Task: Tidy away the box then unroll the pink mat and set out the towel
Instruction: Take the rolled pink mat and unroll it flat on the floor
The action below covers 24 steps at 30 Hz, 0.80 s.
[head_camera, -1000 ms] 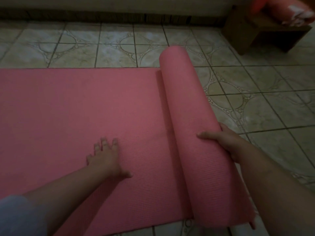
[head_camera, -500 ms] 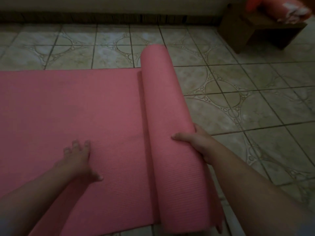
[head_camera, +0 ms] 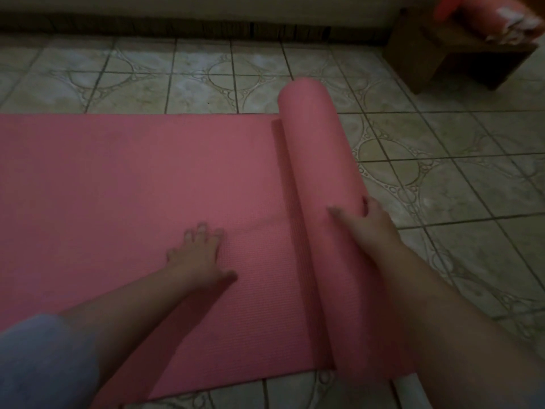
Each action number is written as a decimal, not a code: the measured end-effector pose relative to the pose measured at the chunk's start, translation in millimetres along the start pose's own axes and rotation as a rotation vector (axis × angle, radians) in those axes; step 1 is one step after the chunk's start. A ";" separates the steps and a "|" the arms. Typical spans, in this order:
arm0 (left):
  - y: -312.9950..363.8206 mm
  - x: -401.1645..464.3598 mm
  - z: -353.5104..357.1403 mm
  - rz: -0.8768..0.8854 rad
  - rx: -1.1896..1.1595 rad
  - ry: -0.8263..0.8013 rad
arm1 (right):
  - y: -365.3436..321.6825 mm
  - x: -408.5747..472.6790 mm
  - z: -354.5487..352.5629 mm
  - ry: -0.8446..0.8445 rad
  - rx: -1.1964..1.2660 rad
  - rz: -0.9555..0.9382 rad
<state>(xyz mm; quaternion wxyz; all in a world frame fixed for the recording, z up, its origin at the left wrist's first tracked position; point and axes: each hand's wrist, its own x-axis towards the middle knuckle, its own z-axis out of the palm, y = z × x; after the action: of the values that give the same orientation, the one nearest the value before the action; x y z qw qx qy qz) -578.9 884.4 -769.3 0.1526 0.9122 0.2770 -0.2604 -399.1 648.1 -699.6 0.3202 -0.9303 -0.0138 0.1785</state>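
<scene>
The pink mat (head_camera: pixel 124 184) lies partly unrolled on the tiled floor, its flat part spreading to the left. The rest of it is still a thick roll (head_camera: pixel 318 160) running from near to far, right of centre. My left hand (head_camera: pixel 200 255) presses flat on the unrolled part, fingers spread. My right hand (head_camera: pixel 365 222) rests on top of the roll near its middle, fingers curled over its right side. A rolled red and white cloth (head_camera: pixel 495 16), possibly the towel, lies on a low wooden bench at the top right. No box is in sight.
The low dark wooden bench (head_camera: pixel 460 57) stands at the far right by the wall. Patterned floor tiles (head_camera: pixel 460 187) stretch to the right of the roll. A wall base (head_camera: pixel 177 25) runs along the back. A white edge (head_camera: pixel 410 385) shows at the bottom right.
The roll has travelled a little further right, leaving more flat mat. My left hand shifted right across the mat. My right hand stayed on the roll.
</scene>
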 end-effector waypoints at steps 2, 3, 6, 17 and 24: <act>2.7 0.9 -1.0 0.003 -0.023 -0.036 | 1.8 -4.4 3.6 -0.069 -0.072 0.012; 2.9 0.6 -0.4 -0.007 -0.026 -0.048 | 5.1 -4.6 4.3 -0.080 -0.075 0.021; 2.1 -1.3 3.6 -0.029 0.015 -0.045 | 15.2 2.2 0.2 -0.099 0.008 0.031; -9.0 2.5 9.0 -0.078 -0.002 -0.015 | 16.9 15.9 -24.1 -0.172 0.268 0.023; -47.4 -1.6 2.2 -0.121 0.006 -0.008 | 1.4 7.1 0.9 -0.232 0.306 -0.011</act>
<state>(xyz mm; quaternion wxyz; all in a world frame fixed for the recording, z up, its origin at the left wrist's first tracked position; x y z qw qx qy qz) -608.6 920.7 -776.6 0.1352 0.8933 0.3302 -0.2734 -392.9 648.4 -703.4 0.4553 -0.8438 -0.0286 0.2828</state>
